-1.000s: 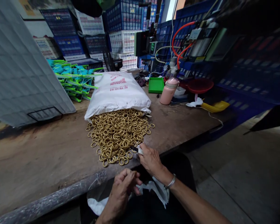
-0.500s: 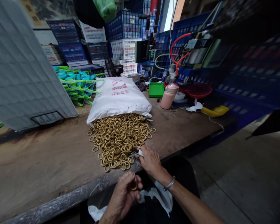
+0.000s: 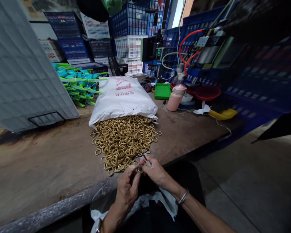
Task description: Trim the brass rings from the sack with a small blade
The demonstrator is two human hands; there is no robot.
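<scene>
Before me on the table a heap of gold-coloured metal rings (image 3: 122, 142) spills from the mouth of a white printed sack (image 3: 126, 97). My left hand (image 3: 128, 187) is closed, its thumb and fingertips pinching one gold ring (image 3: 140, 170) just off the table's front edge. My right hand (image 3: 155, 170) meets it there, wrapped round a small slim tool (image 3: 147, 161) with a pale handle and a dark tip. The tool's exact kind is too small to make out. White plastic sheeting (image 3: 168, 199) lies on the lap below both hands.
A grey padded panel (image 3: 31, 64) stands at left beside green-and-blue items (image 3: 79, 82). Behind the sack are a green tray (image 3: 162, 91), a pink bottle (image 3: 176, 98), a red dish (image 3: 206, 93) and a yellow scoop (image 3: 224, 114). Stacked crates (image 3: 131, 45) fill the back.
My left hand has risen towards the table edge with its ring and now meets my right hand. My right hand has drawn slightly back from the heap with the tool. The view has shifted slightly.
</scene>
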